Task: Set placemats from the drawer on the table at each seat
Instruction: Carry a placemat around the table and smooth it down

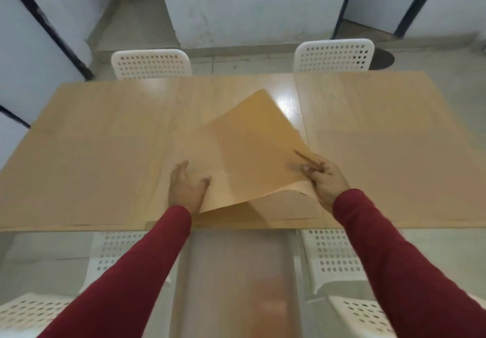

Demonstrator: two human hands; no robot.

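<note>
Placemats (pixel 244 153) (stack, number unclear), two hands (pixel 188 188), four chairs (pixel 151 64).

The placemat (pixel 244 153) is a plain tan-orange, close in tone to the light wood-grain table (pixel 105 140). Both sleeves (pixel 147 272) are dark red. The chairs (pixel 151 64) are white with rows of round holes, and the blurred floor (pixel 136 22) looks pale grey-beige.
</note>
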